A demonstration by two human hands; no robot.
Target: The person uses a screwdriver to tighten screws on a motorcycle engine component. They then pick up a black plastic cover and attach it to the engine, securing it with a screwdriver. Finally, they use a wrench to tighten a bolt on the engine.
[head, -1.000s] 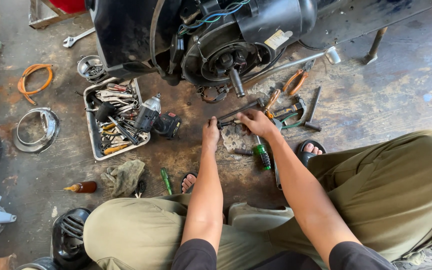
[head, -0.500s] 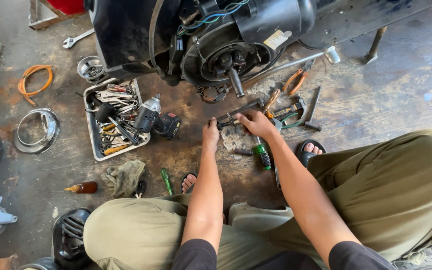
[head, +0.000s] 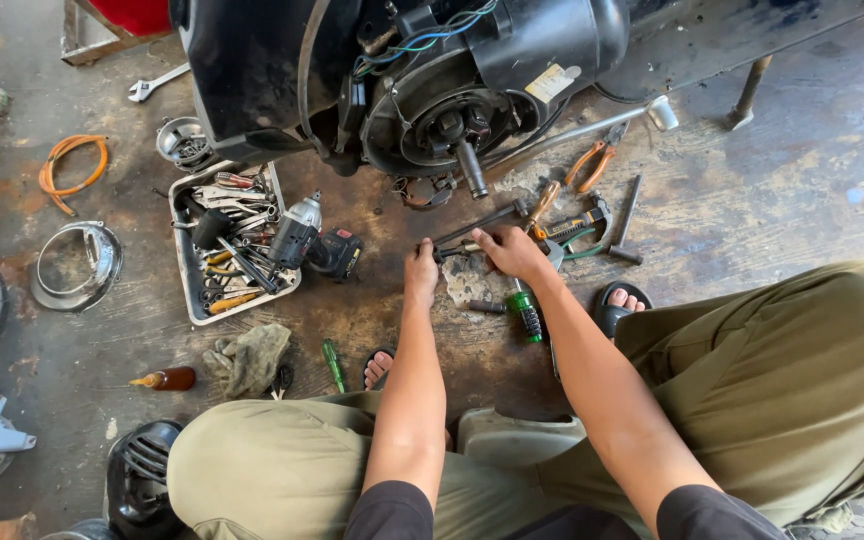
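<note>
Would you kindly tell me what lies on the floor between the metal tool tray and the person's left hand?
In the head view, a black cordless impact driver lies between the metal tool tray and the left hand, resting partly on the tray's edge.

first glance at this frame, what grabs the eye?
The big black engine housing at top centre, its round hub and shaft exposed. Just below it, the left hand and right hand meet on a dark metal tool on the stained floor. Left of them lies a tray crammed with hand tools.
</note>
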